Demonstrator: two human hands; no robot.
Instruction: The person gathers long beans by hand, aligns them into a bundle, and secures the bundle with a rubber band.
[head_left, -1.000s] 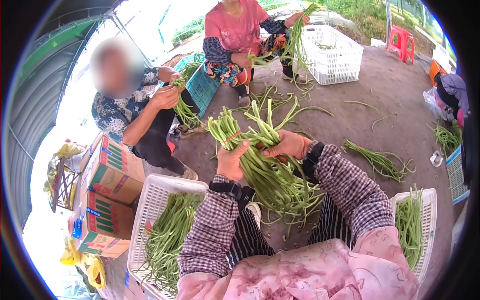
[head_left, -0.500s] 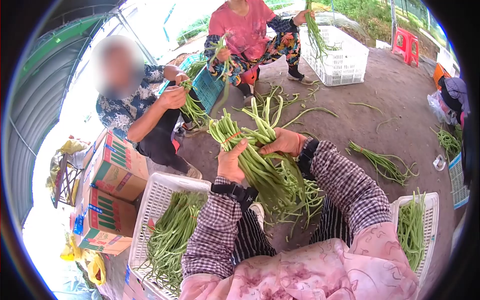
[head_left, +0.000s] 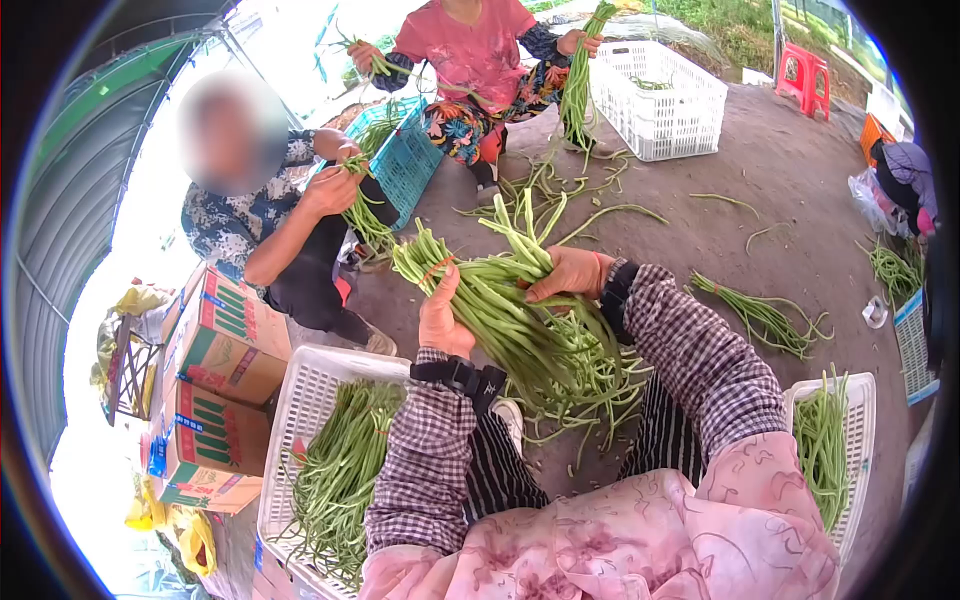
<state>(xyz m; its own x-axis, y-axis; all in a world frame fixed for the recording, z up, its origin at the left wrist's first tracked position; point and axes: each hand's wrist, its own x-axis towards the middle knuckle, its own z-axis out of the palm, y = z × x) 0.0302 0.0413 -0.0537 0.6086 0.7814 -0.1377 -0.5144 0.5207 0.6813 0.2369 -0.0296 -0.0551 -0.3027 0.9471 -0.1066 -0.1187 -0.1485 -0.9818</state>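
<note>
My left hand (head_left: 445, 318) is closed round a bundle of long green beans (head_left: 500, 325), with a red band round it near the top end. My right hand (head_left: 568, 275) grips a smaller bunch of long beans (head_left: 522, 240) just to the right, its ends sticking up. The two bunches lie against each other and hang down over my lap. Below them, a heap of loose long beans (head_left: 610, 395) lies on the ground between my knees. The fingertips of both hands are partly hidden by the beans.
White crates with beans stand at my left (head_left: 275, 490) and right (head_left: 865, 420). A tied bean bundle (head_left: 765, 318) lies on the soil. Two people sort beans opposite, near a blue crate (head_left: 408, 170) and a white crate (head_left: 690, 120). Cardboard boxes (head_left: 235, 335) are stacked left; a red stool (head_left: 803, 80) stands behind.
My left hand has shifted slightly left with the banded bundle, away from my right hand. The person in pink has spread both arms and lifted the hand on the left.
</note>
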